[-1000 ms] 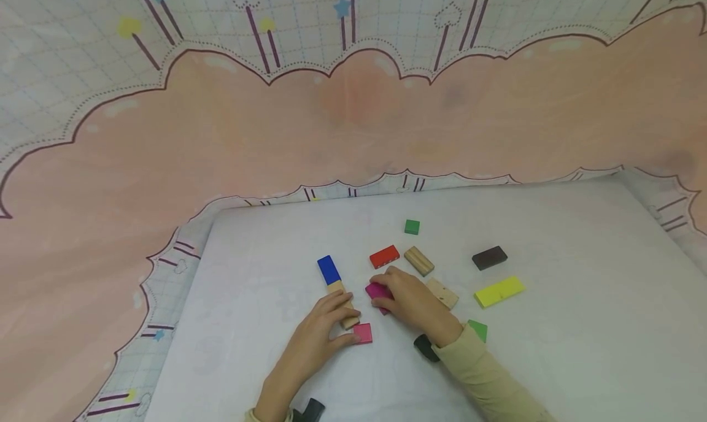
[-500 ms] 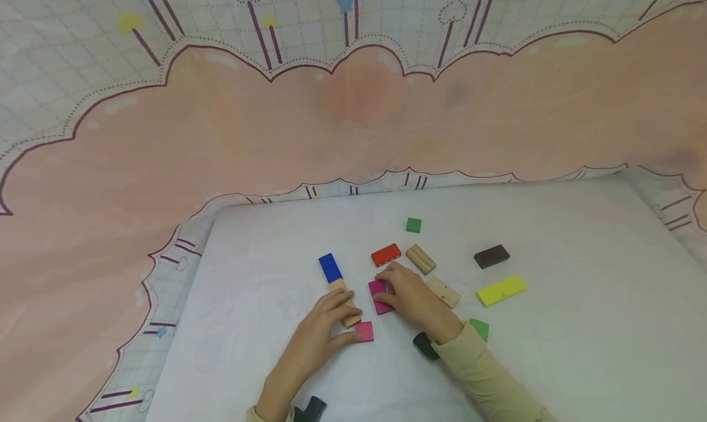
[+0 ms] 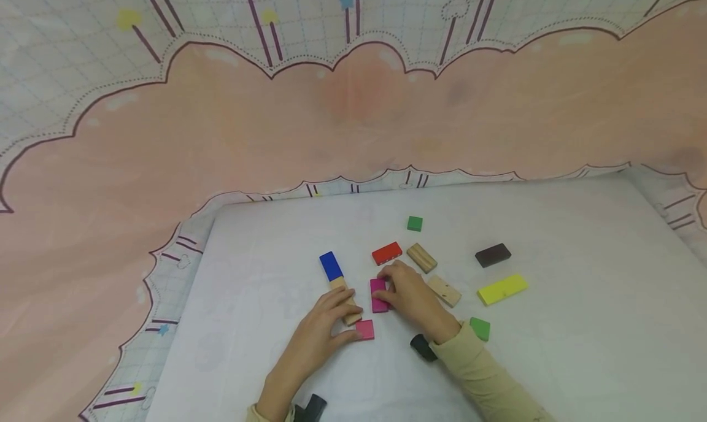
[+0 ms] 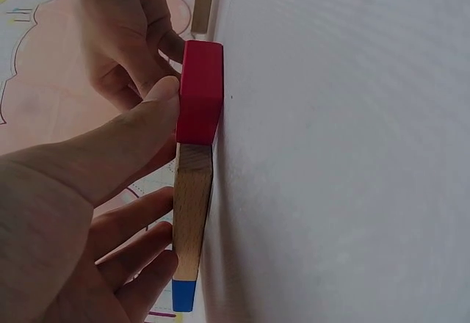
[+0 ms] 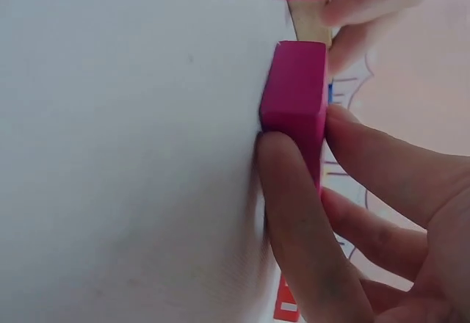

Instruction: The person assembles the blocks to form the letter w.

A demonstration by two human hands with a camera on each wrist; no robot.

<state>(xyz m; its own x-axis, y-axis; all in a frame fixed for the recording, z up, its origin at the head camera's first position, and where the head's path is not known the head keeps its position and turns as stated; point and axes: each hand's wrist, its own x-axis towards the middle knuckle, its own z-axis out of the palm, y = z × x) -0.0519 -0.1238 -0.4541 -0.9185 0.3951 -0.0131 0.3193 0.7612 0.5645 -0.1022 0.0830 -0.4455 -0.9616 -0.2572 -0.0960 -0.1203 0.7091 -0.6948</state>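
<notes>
A pink square block (image 3: 365,330) touches the near end of a plain wooden block (image 3: 338,283), and a blue block (image 3: 331,265) adjoins its far end, all in one line. My left hand (image 3: 317,330) rests over this row, its thumb on the pink block and its other fingers spread on the wooden one. To the right, my right hand (image 3: 414,294) holds a magenta block (image 3: 378,294) between thumb and fingers, low at the white surface. In the right wrist view the magenta block (image 5: 297,84) shows a finger along its side; the fingers partly cover it.
Beyond the right hand lie a red block (image 3: 386,253), a grooved wooden block (image 3: 422,258), a plain wooden piece (image 3: 444,291) and a small green block (image 3: 415,224). Farther right are a black block (image 3: 493,255), a yellow block (image 3: 502,289) and a green piece (image 3: 480,329) beside the sleeve.
The right hand has turned the magenta block from a slant to nearly parallel with the row's direction, shifting it slightly. The left hand keeps its place on the row.
</notes>
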